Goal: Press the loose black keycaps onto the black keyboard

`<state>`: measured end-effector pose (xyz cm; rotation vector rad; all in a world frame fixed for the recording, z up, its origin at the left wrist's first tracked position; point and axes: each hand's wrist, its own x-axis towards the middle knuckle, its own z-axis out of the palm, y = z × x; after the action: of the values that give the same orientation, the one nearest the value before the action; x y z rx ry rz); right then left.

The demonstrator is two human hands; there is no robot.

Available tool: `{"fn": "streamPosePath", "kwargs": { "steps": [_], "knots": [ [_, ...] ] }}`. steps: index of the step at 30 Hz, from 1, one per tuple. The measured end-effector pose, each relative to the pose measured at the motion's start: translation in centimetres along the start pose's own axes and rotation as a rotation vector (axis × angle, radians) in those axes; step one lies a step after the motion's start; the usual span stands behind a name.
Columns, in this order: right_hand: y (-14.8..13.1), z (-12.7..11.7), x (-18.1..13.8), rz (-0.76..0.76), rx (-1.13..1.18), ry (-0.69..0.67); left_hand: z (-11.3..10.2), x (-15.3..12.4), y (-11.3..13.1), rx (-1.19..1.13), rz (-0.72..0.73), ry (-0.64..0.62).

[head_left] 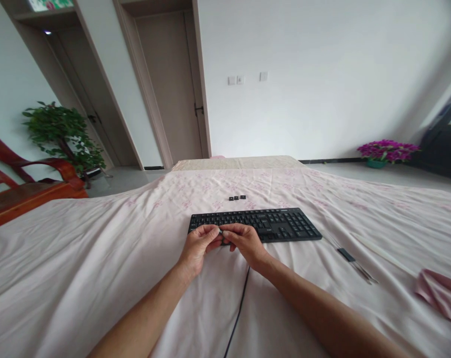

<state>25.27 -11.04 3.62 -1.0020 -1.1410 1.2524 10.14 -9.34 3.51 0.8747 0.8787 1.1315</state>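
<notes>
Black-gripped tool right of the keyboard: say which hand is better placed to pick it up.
The right hand, likely: it lies nearer the tool than the left hand does. Its fingertips meet the left's at something tiny, so it may need freeing first.

A pale, rumpled cloth (109, 258) printed with pink flowers spreads across the foreground, with a beige cover (240, 163) along its far edge and a folded pink fabric (441, 294) lying near right. At left, a reddish-brown wooden armchair (69, 176) stands before a leafy green plant (57, 124). Beyond, two closed grey-brown doors, the left one (79, 74) and the one beside it (163, 74), bear dark handles, while a multicolored panel (49, 4) tops the former. Three white plates (240, 79) dot the far white wall (322, 74). At far right, magenta flowers (389, 148) fill a green pot (376, 163) on the grey floor (344, 171).
</notes>
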Motion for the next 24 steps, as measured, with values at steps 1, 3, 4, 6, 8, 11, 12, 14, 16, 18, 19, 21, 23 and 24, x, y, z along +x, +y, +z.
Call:
{"fn": "streamPosePath", "kwargs": {
  "steps": [1, 3, 4, 6, 8, 11, 12, 14, 16, 18, 19, 21, 23, 24],
  "knots": [
    [0.0, 0.0, 0.0, 0.000, -0.002, -0.003, 0.0, 0.0, 0.0, -0.014, -0.010, -0.005],
    [0.0, 0.0, -0.1, -0.006, -0.009, -0.015, -0.1, 0.1, 0.0, -0.041, -0.031, -0.014],
    [0.0, 0.0, -0.1, -0.010, -0.012, -0.018, -0.1, 0.2, 0.0, -0.052, -0.043, -0.015],
    [-0.1, 0.0, -0.2, -0.015, -0.017, -0.013, -0.1, 0.2, -0.1, -0.072, -0.063, -0.012],
    [0.0, 0.0, -0.2, -0.018, -0.024, -0.002, -0.1, 0.2, -0.1, -0.086, -0.069, -0.010],
    [0.2, -0.2, -0.1, -0.016, -0.054, 0.000, 0.0, 0.1, 0.0, -0.072, -0.058, -0.022],
    [0.2, -0.3, -0.1, -0.014, -0.073, 0.004, 0.0, 0.0, 0.0, -0.060, -0.054, -0.030],
    [0.3, -0.4, -0.1, -0.017, -0.130, 0.015, -0.1, -0.1, 0.1, -0.041, -0.052, -0.049],
    [0.2, -0.6, -0.1, -0.050, -0.221, 0.021, -0.2, -0.1, 0.1, -0.036, -0.056, -0.067],
    [-0.2, -0.7, -0.3, -0.120, -0.356, 0.015, -0.3, -0.2, 0.0, -0.047, -0.057, -0.084],
    [-0.5, -0.8, -0.4, -0.169, -0.436, 0.010, -0.2, -0.2, 0.0, -0.055, -0.055, -0.092],
    [-1.2, -1.1, -0.6, -0.284, -0.591, -0.007, -0.1, -0.4, -0.1, -0.068, -0.050, -0.111],
    [-2.2, -1.6, -0.6, -0.392, -0.710, -0.024, 0.2, -0.6, 0.1, -0.049, -0.046, -0.126],
    [-2.7, -2.0, -0.5, -0.431, -0.759, -0.024, 0.3, -0.7, 0.2, -0.016, -0.032, -0.131]
  ]
}}
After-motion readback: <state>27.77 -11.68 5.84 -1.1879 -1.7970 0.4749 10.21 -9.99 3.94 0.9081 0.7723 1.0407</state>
